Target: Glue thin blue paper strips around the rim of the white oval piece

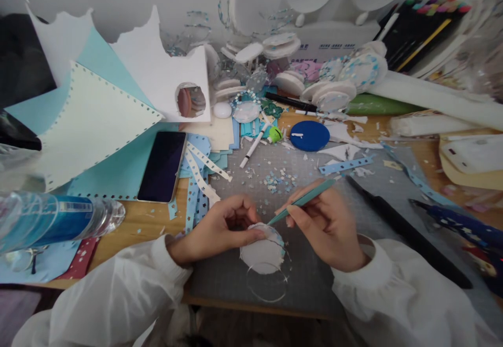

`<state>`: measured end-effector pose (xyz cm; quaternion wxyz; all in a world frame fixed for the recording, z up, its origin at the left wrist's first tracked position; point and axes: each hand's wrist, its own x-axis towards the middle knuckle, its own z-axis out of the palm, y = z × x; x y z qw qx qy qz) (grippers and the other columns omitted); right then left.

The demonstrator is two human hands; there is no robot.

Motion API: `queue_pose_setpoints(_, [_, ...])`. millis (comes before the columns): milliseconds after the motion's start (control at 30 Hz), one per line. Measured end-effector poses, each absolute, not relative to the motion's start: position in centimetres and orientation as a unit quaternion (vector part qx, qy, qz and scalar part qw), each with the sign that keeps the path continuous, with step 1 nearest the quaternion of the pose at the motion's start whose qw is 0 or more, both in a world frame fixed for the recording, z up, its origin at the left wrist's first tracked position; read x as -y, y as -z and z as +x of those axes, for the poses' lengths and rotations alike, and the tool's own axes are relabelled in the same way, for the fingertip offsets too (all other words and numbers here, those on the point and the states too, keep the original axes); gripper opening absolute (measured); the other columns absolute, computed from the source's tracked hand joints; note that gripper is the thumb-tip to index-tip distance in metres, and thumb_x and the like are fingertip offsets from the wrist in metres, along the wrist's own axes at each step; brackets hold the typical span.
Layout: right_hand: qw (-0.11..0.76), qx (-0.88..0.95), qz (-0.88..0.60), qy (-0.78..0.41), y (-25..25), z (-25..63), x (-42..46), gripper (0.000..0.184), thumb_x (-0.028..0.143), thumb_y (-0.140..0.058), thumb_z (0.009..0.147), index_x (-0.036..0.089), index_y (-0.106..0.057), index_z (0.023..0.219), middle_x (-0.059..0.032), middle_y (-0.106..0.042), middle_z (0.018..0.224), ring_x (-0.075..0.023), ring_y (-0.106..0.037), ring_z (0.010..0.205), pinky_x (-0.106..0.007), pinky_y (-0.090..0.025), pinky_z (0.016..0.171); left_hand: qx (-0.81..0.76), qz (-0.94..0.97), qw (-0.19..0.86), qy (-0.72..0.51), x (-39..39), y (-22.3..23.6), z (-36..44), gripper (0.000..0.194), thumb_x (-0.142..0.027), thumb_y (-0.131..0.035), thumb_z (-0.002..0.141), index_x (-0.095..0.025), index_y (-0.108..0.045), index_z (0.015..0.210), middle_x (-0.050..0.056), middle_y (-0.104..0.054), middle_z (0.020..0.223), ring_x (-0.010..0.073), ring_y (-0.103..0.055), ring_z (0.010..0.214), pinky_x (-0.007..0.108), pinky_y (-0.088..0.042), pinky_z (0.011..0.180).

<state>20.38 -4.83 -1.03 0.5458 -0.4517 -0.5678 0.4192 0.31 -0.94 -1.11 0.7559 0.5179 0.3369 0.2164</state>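
Observation:
My left hand (231,226) pinches the upper left edge of a round white foam disc (261,255), thumb on its face. Small blue pieces dot the disc's upper right rim, and a thin wire loop (267,300) hangs from its lower side. In my right hand (324,221) is a pair of teal tweezers (302,200), gripped between thumb and fingers. Their tip points down-left at the disc's top edge; whether it holds a piece is too small to tell. Beyond both hands, a scatter of tiny blue and white paper flowers (279,180) lies on the grey cutting mat (228,284).
A water bottle (55,218) lies left, near a dark phone (162,166). Punched paper sheets (98,127) rise behind them. A blue oval lid (309,136) and several decorated white discs (334,95) sit at the back. On the right lie a long black tool (404,229) and a blue patterned object (463,221).

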Motion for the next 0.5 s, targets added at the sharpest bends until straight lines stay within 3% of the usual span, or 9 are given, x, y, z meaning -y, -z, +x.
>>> queue_pose_setpoints(500, [0.547, 0.566, -0.477, -0.39, 1.29, 20.52, 4.7, 0.007, 0.022, -0.061, 0.086, 0.022, -0.054, 0.088, -0.0012, -0.061, 0.074, -0.0143, -0.06, 0.058, -0.026, -0.053, 0.049, -0.343, 0.538, 0.738, -0.22, 0.87, 1.09, 0.27, 0.026, -0.021, -0.073, 0.073, -0.015, -0.048, 0.078, -0.002, -0.056, 0.075, 0.0071, -0.053, 0.065, 0.018, -0.043, 0.059])
